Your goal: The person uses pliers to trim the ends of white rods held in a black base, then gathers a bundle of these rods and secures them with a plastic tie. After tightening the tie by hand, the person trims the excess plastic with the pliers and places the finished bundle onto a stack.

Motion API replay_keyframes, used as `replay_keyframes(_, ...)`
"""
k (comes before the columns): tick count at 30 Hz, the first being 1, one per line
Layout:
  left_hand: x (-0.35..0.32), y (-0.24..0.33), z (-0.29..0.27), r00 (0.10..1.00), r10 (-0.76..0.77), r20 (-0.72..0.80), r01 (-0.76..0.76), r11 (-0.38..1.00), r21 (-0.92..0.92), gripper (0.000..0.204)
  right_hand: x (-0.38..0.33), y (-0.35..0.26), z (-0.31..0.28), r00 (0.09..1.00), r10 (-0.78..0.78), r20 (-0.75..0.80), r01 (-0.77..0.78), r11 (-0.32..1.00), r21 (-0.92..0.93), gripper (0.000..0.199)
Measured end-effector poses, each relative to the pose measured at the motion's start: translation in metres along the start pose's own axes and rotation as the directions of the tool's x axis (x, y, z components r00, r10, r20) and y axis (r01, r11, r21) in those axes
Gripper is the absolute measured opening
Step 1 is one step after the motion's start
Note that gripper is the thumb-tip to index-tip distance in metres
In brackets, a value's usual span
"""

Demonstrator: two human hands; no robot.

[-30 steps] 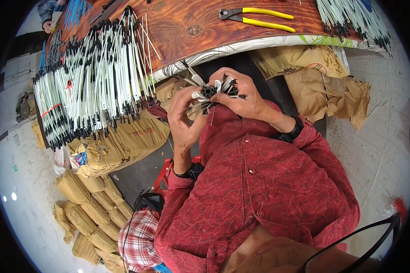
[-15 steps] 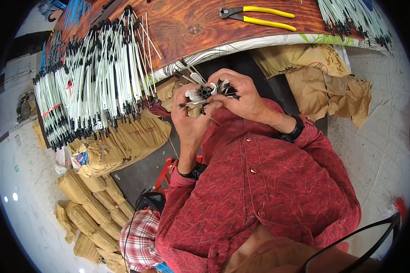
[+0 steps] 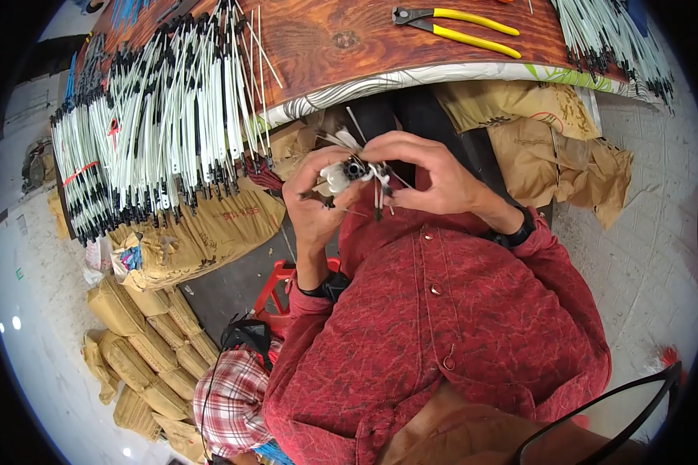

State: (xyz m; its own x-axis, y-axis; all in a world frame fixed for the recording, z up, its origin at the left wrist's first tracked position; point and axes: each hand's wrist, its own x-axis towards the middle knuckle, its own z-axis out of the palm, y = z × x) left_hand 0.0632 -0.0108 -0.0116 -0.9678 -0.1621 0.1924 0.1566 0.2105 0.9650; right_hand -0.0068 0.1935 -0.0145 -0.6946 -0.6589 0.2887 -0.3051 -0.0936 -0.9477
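In front of my chest I hold an umbrella frame, seen nearly end-on. It has a round black hub with white and dark ribs sticking out around it. My left hand is curled around its left side, by the pale rib ends. From the right, my right hand reaches over with bent fingers, its fingertips at the ribs beside the hub. A gap shows between its thumb and fingers, and a few dark-tipped ribs point down there. The far end of the frame is hidden.
A brown wooden table spans the far side. On it lie a large pile of white ribs with black joints, yellow-handled pincers and another rib pile. Brown paper sacks lie below; a person in checked cloth is at lower left.
My right hand has arched and opened wider, uncovering ribs that now point downward by the hub. Both hands sit slightly lower in view, and the scene has shifted a little.
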Motion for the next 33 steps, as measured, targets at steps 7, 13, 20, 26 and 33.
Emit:
replay_keyframes(7, 0.006, -0.007, -0.020, 0.955, 0.105, 0.278, -0.121, 0.992, 0.043, 0.040, -0.012, 0.010, -0.017, 0.982, 0.070, 0.173, -0.137, 0.900, 0.413, 0.023)
replay_keyframes(13, 0.007, 0.001, -0.015, 0.929, 0.123, 0.348, -0.166, 0.982, 0.095, 0.038, -0.017, 0.028, -0.019, 0.941, 0.226, 0.251, -0.333, 0.745, 0.578, 0.026)
replay_keyframes(20, 0.008, 0.005, -0.007, 0.919, 0.091, 0.383, -0.112, 0.993, 0.033, 0.042, -0.014, 0.022, -0.010, 0.899, 0.376, 0.226, -0.438, 0.729, 0.526, 0.014)
replay_keyframes(26, 0.008, 0.008, -0.006, 0.942, 0.050, 0.333, -0.095, 0.988, 0.120, 0.042, -0.009, 0.019, -0.007, 0.918, 0.365, 0.155, -0.389, 0.754, 0.529, 0.016)
replay_keyframes(33, 0.010, 0.002, -0.006, 0.951, 0.100, 0.291, -0.149, 0.977, 0.151, 0.039, -0.010, 0.021, 0.004, 0.928, 0.368, 0.061, -0.332, 0.739, 0.586, 0.021)
